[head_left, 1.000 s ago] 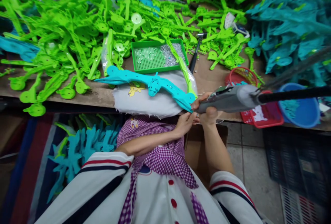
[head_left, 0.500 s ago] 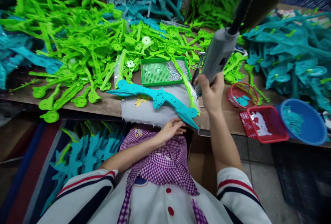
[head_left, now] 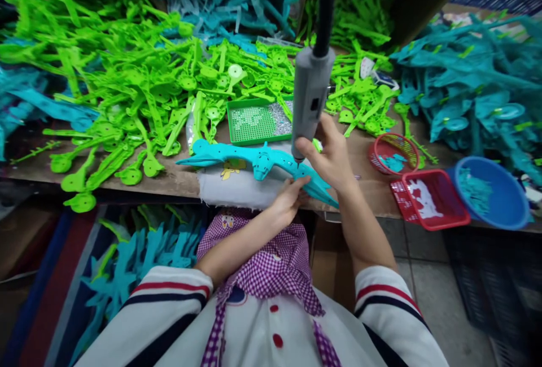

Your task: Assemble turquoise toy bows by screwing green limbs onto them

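Note:
A long turquoise plastic toy part (head_left: 249,159) lies across a grey cloth pad (head_left: 237,187) at the bench's front edge. My left hand (head_left: 287,200) presses against its right end, fingers curled on the plastic. My right hand (head_left: 332,155) grips a grey powered screwdriver (head_left: 309,99) held upright, its tip down on the turquoise part near the left hand's fingers. A black cable (head_left: 325,5) rises from the top of the tool.
A green tray (head_left: 256,121) of small silver screws sits behind the pad. Piles of green plastic parts (head_left: 127,79) cover the bench; teal parts (head_left: 474,84) heap at right. A round red basket (head_left: 393,152), a red basket (head_left: 427,197) and a blue bowl (head_left: 491,192) stand at right.
My right hand swung the screwdriver from lying sideways to upright and brought its tip down onto the turquoise part. My left hand stayed at the part's right end.

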A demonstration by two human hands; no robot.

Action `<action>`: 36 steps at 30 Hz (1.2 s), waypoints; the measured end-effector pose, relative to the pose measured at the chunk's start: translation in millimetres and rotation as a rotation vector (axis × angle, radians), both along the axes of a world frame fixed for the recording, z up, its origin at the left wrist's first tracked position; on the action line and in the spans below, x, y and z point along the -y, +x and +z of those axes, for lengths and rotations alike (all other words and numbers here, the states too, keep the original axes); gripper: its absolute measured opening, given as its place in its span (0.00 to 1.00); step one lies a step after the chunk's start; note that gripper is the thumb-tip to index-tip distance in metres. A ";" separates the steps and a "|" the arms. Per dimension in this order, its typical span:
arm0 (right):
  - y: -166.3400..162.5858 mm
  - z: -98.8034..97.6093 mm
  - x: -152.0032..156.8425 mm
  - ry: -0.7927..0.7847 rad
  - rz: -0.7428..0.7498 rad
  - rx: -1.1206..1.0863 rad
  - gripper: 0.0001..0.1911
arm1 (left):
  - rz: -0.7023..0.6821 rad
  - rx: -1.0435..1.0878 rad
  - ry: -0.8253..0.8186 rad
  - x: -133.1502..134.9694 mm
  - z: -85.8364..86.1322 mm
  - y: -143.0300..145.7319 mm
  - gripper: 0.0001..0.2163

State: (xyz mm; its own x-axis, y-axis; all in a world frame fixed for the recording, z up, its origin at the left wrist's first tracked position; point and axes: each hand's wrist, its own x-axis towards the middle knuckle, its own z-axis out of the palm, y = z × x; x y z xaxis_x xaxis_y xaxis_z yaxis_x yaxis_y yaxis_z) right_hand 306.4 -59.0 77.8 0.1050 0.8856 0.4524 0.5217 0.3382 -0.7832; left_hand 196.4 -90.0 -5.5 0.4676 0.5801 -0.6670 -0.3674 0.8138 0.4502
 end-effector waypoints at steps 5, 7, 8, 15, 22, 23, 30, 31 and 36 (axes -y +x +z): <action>56.6 -20.9 -7.6 -0.157 -0.235 0.068 0.33 | -0.030 0.079 0.105 9.7 0.6 -8.7 0.12; 69.3 -43.7 -16.9 -0.405 -0.134 0.032 0.34 | -0.008 0.087 0.118 12.3 -0.9 -9.1 0.13; 71.5 -54.9 -19.8 -0.520 -0.084 -0.024 0.33 | -0.001 0.085 0.110 12.9 -1.9 -9.0 0.13; 63.9 -82.7 6.3 -0.271 -0.519 -0.678 0.21 | 0.090 0.116 0.089 2.0 -3.0 -10.3 0.15; 54.2 -80.7 24.2 0.040 -0.766 -0.948 0.19 | -0.005 0.124 0.156 -5.1 -4.0 -4.3 0.24; 55.2 -80.0 24.6 0.037 -0.764 -0.943 0.18 | -0.034 0.111 0.171 -4.5 -5.2 -4.1 0.26; 97.3 -69.8 21.6 -0.199 -0.735 -0.959 0.13 | -0.050 0.076 0.232 4.1 -5.1 1.0 0.30; 98.9 -69.3 22.4 -0.158 -0.765 -0.935 0.13 | -0.036 0.089 0.230 5.7 -3.4 2.1 0.31; 75.9 -71.3 36.6 0.097 -0.862 -0.978 0.16 | 0.017 0.105 0.239 10.5 2.2 1.5 0.32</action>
State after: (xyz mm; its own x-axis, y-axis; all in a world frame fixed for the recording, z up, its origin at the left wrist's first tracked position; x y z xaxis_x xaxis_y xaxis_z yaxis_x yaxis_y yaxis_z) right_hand 382.3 -95.6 6.5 0.9383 0.3374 -0.0761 -0.1702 0.2588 -0.9508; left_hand 197.9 -100.5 -3.3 0.5158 0.7241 -0.4579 -0.4356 0.6819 0.5876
